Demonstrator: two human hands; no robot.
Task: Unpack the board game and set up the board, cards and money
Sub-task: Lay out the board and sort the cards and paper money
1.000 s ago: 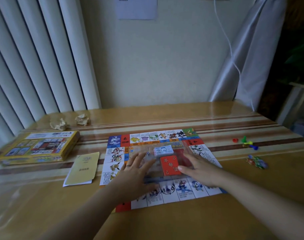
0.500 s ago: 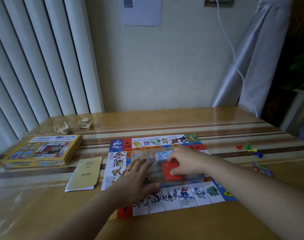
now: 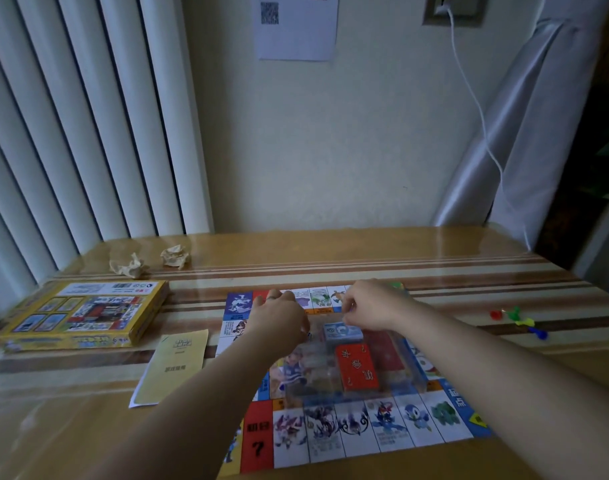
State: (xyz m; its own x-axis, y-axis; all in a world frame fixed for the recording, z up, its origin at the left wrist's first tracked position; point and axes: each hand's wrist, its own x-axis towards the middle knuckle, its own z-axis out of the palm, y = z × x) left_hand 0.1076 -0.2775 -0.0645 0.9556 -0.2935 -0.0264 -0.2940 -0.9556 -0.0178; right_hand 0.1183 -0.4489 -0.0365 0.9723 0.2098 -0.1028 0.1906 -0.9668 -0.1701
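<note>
Head view: a colourful game board [image 3: 358, 431] lies flat on the wooden table [image 3: 365, 251], its border squares printed with cartoon creatures. At its centre sits a clear plastic tray [image 3: 413, 367] holding a red card deck [image 3: 356, 370] and a blue stack of paper money [image 3: 342, 332]. The left hand [image 3: 280, 320] and right hand [image 3: 372, 308] reach to the tray's far edge with fingers curled; I cannot tell whether they grip anything. The yellow game box [image 3: 84, 313] lies to the left.
</note>
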